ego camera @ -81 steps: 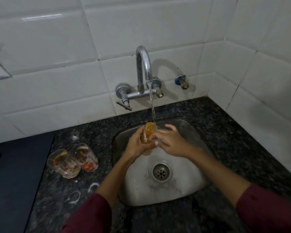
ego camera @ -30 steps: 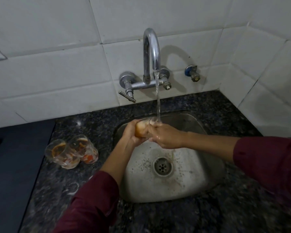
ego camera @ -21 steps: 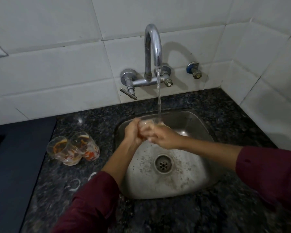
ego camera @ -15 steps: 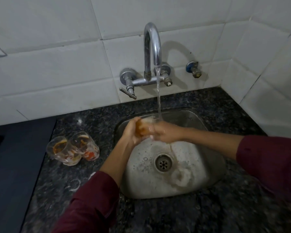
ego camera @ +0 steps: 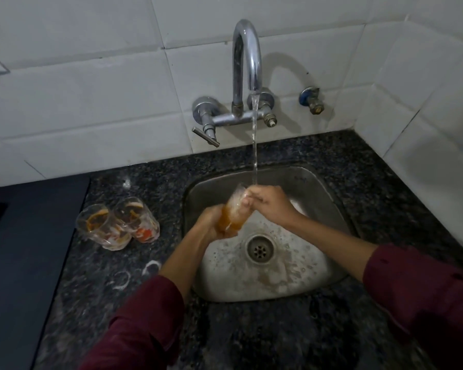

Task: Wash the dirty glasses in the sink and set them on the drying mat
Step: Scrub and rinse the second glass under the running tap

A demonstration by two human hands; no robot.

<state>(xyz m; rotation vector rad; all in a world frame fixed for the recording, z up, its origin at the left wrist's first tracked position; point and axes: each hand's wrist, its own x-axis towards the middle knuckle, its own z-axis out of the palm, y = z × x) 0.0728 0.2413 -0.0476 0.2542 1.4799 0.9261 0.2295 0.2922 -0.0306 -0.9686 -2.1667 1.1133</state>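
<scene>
The glass [ego camera: 234,209] was over the steel sink [ego camera: 329,198], tilted w/ its mouth up toward the tap stream [ego camera: 255,145]. The left hand [ego camera: 210,222] had its grip curled round the base end; the right hand [ego camera: 267,205] had its grip at the rim, fingers curled there, prob. rubbing inside.

Handling, as a judgement: light, rigid, breakable, and wet w/ orange-brown residue, so slippery. A knock on the steel could chip it. Best hold looked like a full wrap round the body nr the base, not a rim pinch.

Two more dirty glasses [ego camera: 118,225] stood touching on the granite surface [ego camera: 99,284], left of the sink, beside the dark drying mat [ego camera: 24,249].
</scene>
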